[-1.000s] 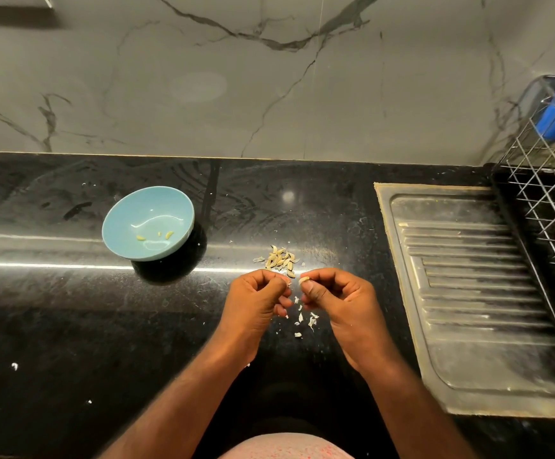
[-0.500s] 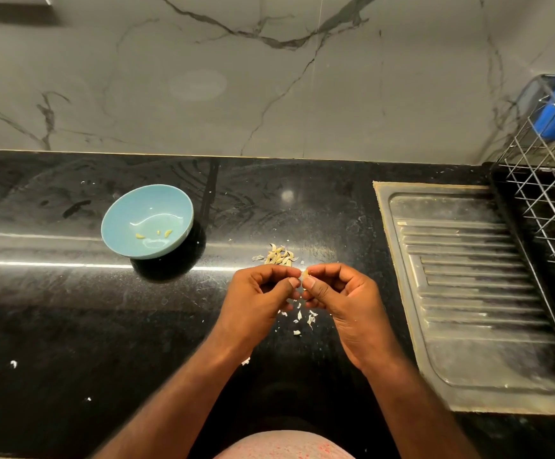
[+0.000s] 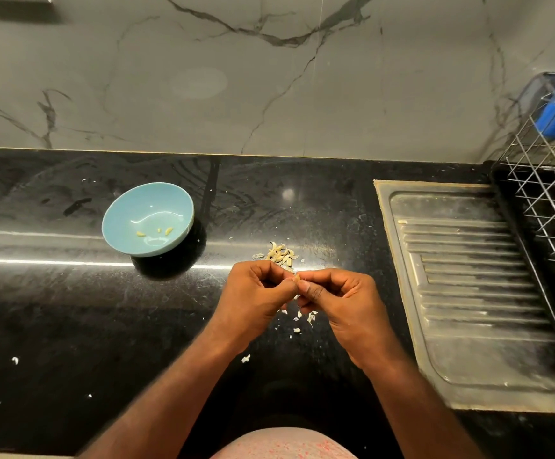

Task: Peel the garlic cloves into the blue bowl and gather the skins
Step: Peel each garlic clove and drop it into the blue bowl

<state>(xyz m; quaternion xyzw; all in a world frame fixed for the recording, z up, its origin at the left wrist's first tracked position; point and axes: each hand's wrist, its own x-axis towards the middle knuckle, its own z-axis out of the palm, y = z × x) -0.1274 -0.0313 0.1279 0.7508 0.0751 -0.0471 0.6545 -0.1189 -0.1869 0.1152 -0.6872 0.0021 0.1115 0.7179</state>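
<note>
Head view, nearest first: my two forearms rise from the bottom edge toward the middle of the frame. My left hand (image 3: 258,293) and right hand (image 3: 337,298) meet fingertip to fingertip, and between them I pinch one small garlic clove (image 3: 297,278), the fingers of both hands closed on it. Whether its skin is fully off I cannot tell; it is too small.

Just below my hands, loose skins (image 3: 306,318) lie scattered on the black desk (image 3: 71,326), with a few stray flakes farther toward the lower left. Just above my hands sits the little heap of unpeeled cloves (image 3: 280,253), apart from my fingers.

Farther up and to the left stands the blue bowl (image 3: 120,223), well apart from my hands, with three peeled cloves (image 3: 154,231) inside. At the right lie the steel drainboard (image 3: 468,293) and a wire rack (image 3: 547,193).

I judge I am mid-peel, early in the task, since most cloves wait in the heap. Next, I think, calls for stripping the last skin, reaching left to drop the clove into the bowl, then taking another; gathering the skins comes later.
</note>
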